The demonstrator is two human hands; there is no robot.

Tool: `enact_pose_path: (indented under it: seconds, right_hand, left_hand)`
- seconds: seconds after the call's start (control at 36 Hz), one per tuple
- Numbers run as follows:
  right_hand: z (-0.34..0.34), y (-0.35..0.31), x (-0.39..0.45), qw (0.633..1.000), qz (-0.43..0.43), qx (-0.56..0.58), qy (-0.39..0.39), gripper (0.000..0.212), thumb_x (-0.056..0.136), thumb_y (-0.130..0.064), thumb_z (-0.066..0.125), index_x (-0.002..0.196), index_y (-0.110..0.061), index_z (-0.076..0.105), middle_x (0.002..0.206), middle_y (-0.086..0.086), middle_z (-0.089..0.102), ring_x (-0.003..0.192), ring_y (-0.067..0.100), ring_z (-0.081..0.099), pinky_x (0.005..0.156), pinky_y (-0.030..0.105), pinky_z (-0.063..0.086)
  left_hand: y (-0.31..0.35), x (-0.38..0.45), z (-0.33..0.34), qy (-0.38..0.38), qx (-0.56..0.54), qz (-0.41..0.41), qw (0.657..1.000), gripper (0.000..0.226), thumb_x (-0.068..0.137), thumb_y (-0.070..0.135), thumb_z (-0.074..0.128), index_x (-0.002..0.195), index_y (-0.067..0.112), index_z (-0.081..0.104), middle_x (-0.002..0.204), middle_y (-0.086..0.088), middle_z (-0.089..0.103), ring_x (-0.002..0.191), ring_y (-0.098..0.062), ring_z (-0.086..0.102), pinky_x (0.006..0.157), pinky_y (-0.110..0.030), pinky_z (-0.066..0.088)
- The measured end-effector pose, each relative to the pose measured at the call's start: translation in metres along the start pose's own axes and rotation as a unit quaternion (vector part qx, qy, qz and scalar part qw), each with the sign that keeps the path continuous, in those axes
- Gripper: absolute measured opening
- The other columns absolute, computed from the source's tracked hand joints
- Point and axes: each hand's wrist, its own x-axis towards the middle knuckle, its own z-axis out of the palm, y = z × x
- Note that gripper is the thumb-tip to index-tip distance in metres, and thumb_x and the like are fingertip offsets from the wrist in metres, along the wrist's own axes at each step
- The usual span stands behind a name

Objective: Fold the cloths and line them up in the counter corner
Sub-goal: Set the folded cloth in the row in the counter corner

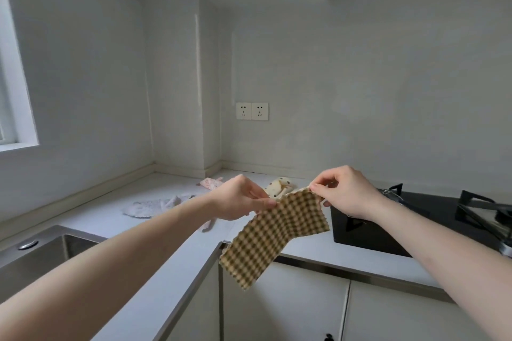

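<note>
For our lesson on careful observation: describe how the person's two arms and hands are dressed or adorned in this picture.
Both forearms are bare right to the frame edge, with no sleeve showing. The left hand and the right hand wear no gloves, and no rings, watch or bracelet show on the sides facing the camera. The fingernails look short and unpainted.

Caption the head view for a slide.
Both hands, left hand and right hand, pinch a brown-checked cloth above the white counter.
</note>
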Motion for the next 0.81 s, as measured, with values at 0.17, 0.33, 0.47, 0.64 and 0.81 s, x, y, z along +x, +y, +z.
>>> enact_pose_path:
  seconds: [0.17, 0.33, 0.47, 0.64, 0.81]
  right_hand:
    - [-0.013, 0.002, -0.006, 0.997, -0.002, -0.055, -0.045, 0.015, 0.091, -0.034, 0.07, 0.079, -0.033, 0.079, 0.075, -0.019, 0.074, 0.077, -0.001, 0.068, 0.081, 0.028, 0.056]
    - [-0.02, 0.002, -0.006, 0.999, 0.008, -0.028, -0.031, 0.017, 0.092, -0.033, 0.069, 0.078, -0.03, 0.079, 0.071, -0.014, 0.073, 0.065, 0.001, 0.065, 0.069, 0.031, 0.057]
    - [-0.03, -0.001, -0.003, 0.999, 0.023, 0.038, -0.021, 0.015, 0.093, -0.03, 0.07, 0.081, -0.027, 0.079, 0.074, 0.002, 0.076, 0.075, 0.027, 0.071, 0.068, 0.03, 0.059]
    - [-0.036, 0.005, -0.002, 0.996, 0.033, 0.034, -0.069, 0.013, 0.094, -0.024, 0.07, 0.088, -0.021, 0.08, 0.077, 0.002, 0.077, 0.074, 0.017, 0.074, 0.067, 0.026, 0.06]
    - [-0.028, 0.004, 0.003, 0.998, 0.02, 0.049, -0.02, 0.014, 0.098, -0.02, 0.063, 0.089, -0.017, 0.074, 0.07, 0.005, 0.073, 0.062, 0.012, 0.071, 0.057, 0.019, 0.052]
  left_hand:
    - [0.016, -0.001, -0.002, -0.056, 0.035, -0.014, 0.998, 0.026, 0.092, 0.046, 0.07, 0.097, 0.024, 0.082, 0.087, 0.012, 0.078, 0.084, -0.004, 0.072, 0.071, -0.024, 0.058]
    - [0.027, 0.005, -0.003, -0.045, 0.056, -0.013, 0.997, 0.024, 0.093, 0.041, 0.07, 0.096, 0.021, 0.082, 0.087, 0.007, 0.078, 0.084, -0.006, 0.072, 0.073, -0.028, 0.061]
    - [0.038, 0.009, -0.011, -0.049, 0.01, -0.013, 0.999, 0.019, 0.094, 0.035, 0.07, 0.096, 0.021, 0.082, 0.088, 0.008, 0.079, 0.087, -0.007, 0.073, 0.072, -0.026, 0.059]
    - [0.046, 0.005, -0.013, -0.11, 0.024, -0.017, 0.994, 0.022, 0.096, 0.035, 0.067, 0.104, 0.019, 0.081, 0.094, 0.008, 0.079, 0.089, -0.007, 0.074, 0.079, -0.027, 0.06]
    - [0.044, 0.008, -0.002, -0.028, 0.197, 0.028, 0.98, 0.026, 0.097, 0.037, 0.065, 0.085, 0.017, 0.077, 0.076, 0.009, 0.076, 0.062, 0.004, 0.065, 0.061, -0.011, 0.045]
